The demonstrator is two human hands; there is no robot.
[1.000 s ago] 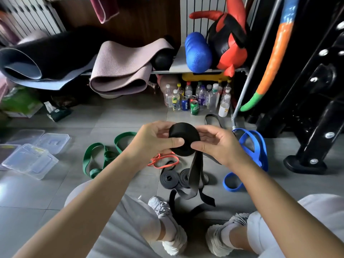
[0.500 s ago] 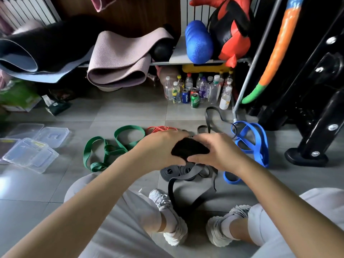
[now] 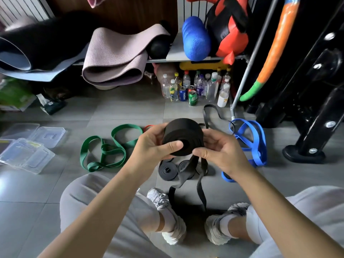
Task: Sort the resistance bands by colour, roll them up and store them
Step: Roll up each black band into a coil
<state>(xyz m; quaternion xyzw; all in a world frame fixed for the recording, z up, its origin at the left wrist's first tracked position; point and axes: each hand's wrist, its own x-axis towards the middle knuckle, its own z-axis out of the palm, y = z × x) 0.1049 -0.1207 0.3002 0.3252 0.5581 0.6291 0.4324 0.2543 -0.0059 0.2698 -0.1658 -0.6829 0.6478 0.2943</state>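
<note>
Winding black band roll held up above floor | left grip and right grip both curled round it, thumbs pinning face | risk: unspooling on slackened hold, dangling tail snagging shoes

Soft, even daylight. A pale glare sits on the floor far left of the roll. Right of the roll, the rack sinks into shadow. Edges bow outward, and the mats up-left of the roll look smeared.
</note>
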